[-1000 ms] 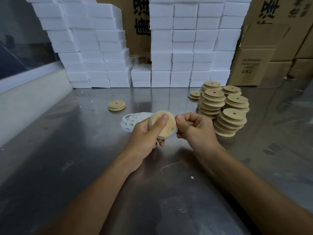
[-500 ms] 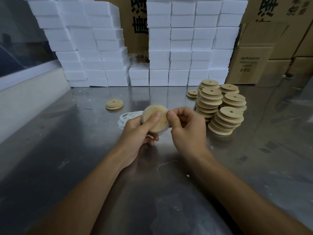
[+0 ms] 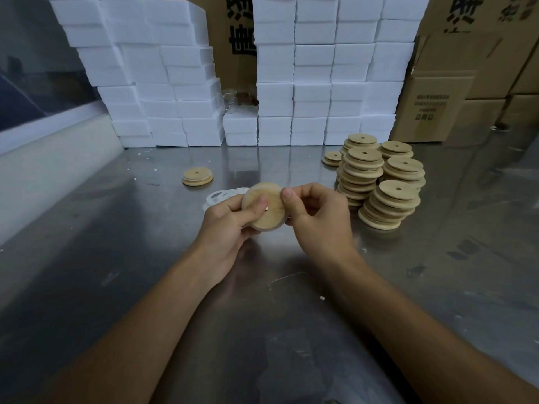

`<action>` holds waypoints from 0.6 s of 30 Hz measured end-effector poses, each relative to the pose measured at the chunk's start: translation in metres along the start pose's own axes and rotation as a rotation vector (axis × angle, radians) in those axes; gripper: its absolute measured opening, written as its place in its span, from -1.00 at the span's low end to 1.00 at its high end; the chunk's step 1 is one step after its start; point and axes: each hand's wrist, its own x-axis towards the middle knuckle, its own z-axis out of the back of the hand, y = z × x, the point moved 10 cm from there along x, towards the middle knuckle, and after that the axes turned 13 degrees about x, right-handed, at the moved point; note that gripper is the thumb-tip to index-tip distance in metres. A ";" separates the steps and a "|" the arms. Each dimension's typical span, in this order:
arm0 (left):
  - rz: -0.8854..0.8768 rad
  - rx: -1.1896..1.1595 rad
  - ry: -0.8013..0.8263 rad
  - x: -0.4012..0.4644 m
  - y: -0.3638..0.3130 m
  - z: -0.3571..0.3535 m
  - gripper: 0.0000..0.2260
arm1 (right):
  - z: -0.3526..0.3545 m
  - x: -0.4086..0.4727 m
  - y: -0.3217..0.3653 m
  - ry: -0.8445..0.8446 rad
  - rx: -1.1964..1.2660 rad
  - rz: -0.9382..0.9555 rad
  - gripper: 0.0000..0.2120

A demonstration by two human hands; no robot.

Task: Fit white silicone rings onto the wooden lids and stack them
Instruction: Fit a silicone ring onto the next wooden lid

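Both hands hold one round wooden lid (image 3: 269, 209) above the steel table (image 3: 145, 258), tilted toward me. A white silicone ring (image 3: 278, 225) runs around its edge. My left hand (image 3: 230, 223) grips the lid with the thumb pressed on its face. My right hand (image 3: 318, 217) pinches the lid's right edge between thumb and curled fingers. Behind the left hand lies a loose pile of white silicone rings (image 3: 221, 195). Several leaning stacks of bare wooden lids (image 3: 376, 179) stand to the right. A short stack of lids (image 3: 197, 176) sits alone farther back on the left.
White foam boxes (image 3: 320, 83) are stacked in walls along the back of the table. Brown cardboard cartons (image 3: 431, 106) stand at the back right. A pale low wall (image 3: 43, 158) borders the table on the left.
The lid has turned a little in my hands, and my right thumb has shifted up along its right edge. The view has drifted slightly.
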 end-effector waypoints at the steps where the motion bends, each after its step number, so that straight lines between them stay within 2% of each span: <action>1: -0.003 -0.011 -0.002 0.000 0.000 0.000 -0.71 | -0.001 -0.001 0.001 0.009 0.010 0.007 -0.85; 6: 0.023 -0.096 -0.022 0.000 0.001 0.003 -0.66 | -0.005 -0.003 -0.006 0.034 0.016 -0.032 -0.86; 9: 0.013 -0.025 -0.027 0.000 0.000 0.002 -0.66 | -0.002 -0.002 -0.008 0.031 -0.020 -0.035 -0.84; 14: -0.009 0.126 0.023 -0.004 -0.003 -0.007 -0.54 | 0.006 -0.003 -0.010 0.022 -0.070 -0.038 -0.84; 18: 0.009 0.047 -0.021 -0.002 -0.001 0.001 -0.60 | -0.001 -0.006 -0.004 0.053 -0.033 -0.029 -0.88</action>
